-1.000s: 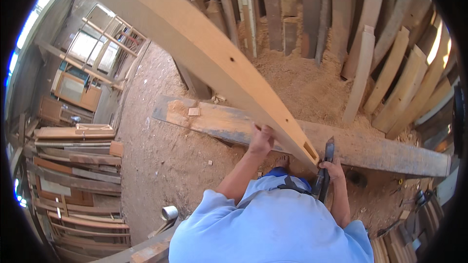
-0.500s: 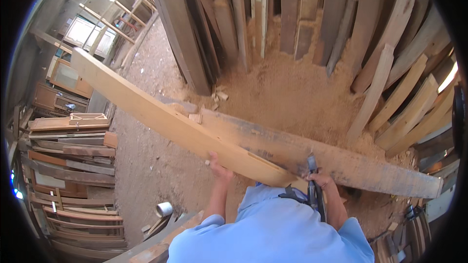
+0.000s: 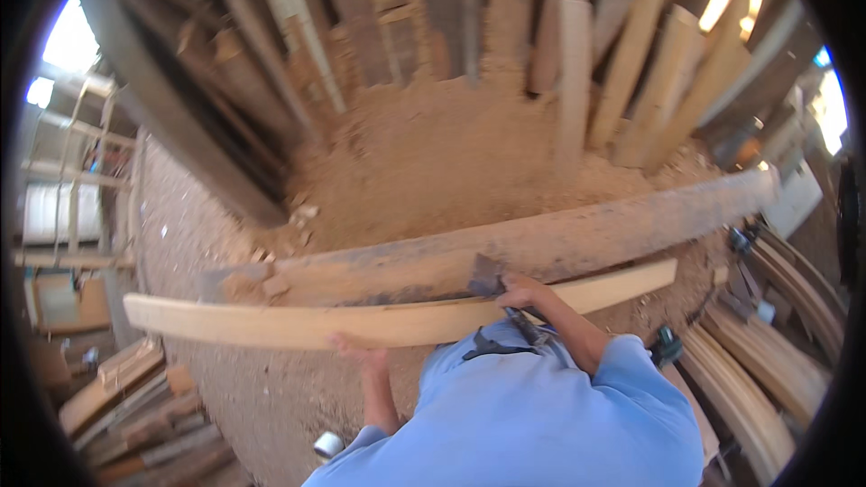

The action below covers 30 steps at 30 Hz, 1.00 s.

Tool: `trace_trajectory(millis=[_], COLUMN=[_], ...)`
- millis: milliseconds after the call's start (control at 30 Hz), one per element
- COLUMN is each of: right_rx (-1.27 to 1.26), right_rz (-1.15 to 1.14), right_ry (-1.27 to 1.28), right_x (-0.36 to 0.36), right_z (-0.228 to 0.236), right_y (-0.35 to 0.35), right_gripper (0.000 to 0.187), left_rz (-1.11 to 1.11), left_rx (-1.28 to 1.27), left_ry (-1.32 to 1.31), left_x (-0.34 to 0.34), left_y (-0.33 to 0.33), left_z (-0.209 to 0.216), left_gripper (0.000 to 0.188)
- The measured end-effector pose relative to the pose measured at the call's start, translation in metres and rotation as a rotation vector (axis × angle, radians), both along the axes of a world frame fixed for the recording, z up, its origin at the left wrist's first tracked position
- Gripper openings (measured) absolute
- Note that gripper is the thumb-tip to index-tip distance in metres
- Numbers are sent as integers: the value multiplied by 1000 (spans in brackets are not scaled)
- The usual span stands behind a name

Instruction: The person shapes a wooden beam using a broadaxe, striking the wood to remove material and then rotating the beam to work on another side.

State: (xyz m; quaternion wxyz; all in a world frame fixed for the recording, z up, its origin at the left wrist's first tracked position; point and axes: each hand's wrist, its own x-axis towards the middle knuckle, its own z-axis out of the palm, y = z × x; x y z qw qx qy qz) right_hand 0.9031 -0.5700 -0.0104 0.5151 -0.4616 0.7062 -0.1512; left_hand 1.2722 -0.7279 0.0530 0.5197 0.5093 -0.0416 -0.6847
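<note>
A long pale wooden plank (image 3: 262, 325) lies crosswise in front of my body, its left end reaching far out over the dirt floor. At its near edge, left of my middle, my left hand (image 3: 363, 356) grips it with bent fingers. My right hand (image 3: 523, 291) is closed round a dark hand tool (image 3: 487, 276) with a broad, blunt-looking head, just over the plank; its exact kind is blurred. The tool's dark shaft runs down toward my waist. Right beyond the plank rests a thick, weathered beam (image 3: 541, 239), dusted with sawdust.
Upright boards (image 3: 442, 18) stand close together along the far side. Sawdust (image 3: 424, 153) covers the ground before them. Small wood offcuts (image 3: 305, 215) lie beyond the beam's left part. Stacked timber (image 3: 740, 352) is at the right, more wood pieces (image 3: 153, 424) at the lower left.
My view has turned to the right. The plank, slanting up to the far left before, now lies nearly level alongside the beam. Both hands keep their grips.
</note>
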Motion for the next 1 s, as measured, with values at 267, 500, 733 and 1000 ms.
trace_trajectory(millis=[267, 500, 733, 1000], right_rx=[181, 216, 256, 93], right_rz=[44, 2, 37, -214], right_ry=[-142, -92, 97, 295], right_x=[-31, -92, -194, -294], right_z=[46, 102, 106, 71], right_y=[-11, -13, 5, 86], right_gripper=[61, 55, 54, 49], left_rz=[33, -13, -160, -1346], left_rx=[58, 145, 206, 388], left_ry=[0, 38, -46, -291], left_x=[-45, -87, -191, -263], left_y=[-8, 15, 60, 111], left_z=[15, 13, 23, -15], left_gripper=[71, 76, 74, 68])
